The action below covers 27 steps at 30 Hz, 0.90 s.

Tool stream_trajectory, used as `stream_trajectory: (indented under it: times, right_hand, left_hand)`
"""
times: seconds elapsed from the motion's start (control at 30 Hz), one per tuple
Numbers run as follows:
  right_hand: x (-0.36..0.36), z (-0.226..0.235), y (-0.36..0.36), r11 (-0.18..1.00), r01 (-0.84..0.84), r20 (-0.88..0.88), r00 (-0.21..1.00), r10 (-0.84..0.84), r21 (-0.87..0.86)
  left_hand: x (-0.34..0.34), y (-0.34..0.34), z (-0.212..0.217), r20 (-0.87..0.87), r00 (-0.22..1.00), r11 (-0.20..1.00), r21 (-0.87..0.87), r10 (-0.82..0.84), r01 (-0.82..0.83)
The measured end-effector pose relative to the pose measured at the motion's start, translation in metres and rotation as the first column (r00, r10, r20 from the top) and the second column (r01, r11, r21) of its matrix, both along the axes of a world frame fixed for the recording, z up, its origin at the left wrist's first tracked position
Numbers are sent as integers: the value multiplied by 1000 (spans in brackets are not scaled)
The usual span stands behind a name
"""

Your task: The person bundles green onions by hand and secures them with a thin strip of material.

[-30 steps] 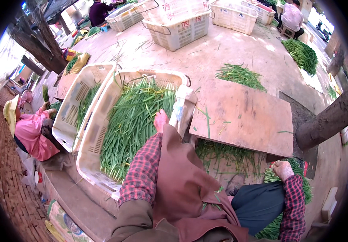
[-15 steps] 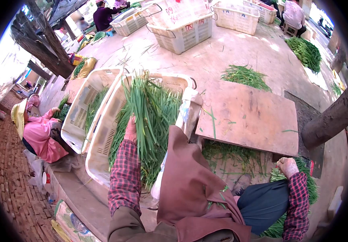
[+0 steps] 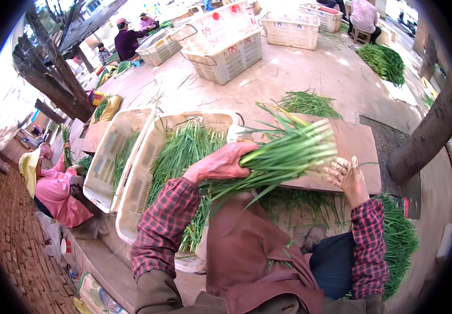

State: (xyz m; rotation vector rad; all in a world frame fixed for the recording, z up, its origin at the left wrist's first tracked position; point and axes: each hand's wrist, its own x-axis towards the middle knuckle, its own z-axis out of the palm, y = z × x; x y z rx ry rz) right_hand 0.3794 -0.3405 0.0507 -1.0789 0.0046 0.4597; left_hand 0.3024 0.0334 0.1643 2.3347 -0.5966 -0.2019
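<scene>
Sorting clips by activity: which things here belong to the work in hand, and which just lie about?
In hand: left hand, right hand, chive bunch, board, crate.
Lying about: far crates, chive pile, tree trunk.

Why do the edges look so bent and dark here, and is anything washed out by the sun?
Head view: the fisheye lens bows straight lines near the rim and leaves black corners. Sun bleaches the concrete ground and far crates, while the left hand, right hand and green stalk bundle sit in soft shade, fairly sharp.

Thick bundle of long green chives (image 3: 281, 157), held level above the wooden board (image 3: 359, 149), cut pale ends pointing right.
</scene>
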Motion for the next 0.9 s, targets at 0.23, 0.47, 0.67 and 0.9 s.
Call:
stream_trajectory:
  times: [0.23,0.47,0.67,0.9]
  right_hand:
    - [-25,-33,-18,992,-114,-100,989,108,-49]
    - [-56,-122,-8,980,184,-391,910,-140,78]
    - [-56,-142,-13,933,138,-344,903,-256,-332]
    - [-55,-118,-5,934,95,-403,884,-239,-345]
  left_hand:
    - [90,-91,-58,115,880,808,465,-460,361]
    - [125,-138,-170,532,766,792,609,-361,-50]
    - [81,-120,-180,426,790,839,119,440,-531]
    - [1,-152,-171,-839,360,272,-265,408,-925]
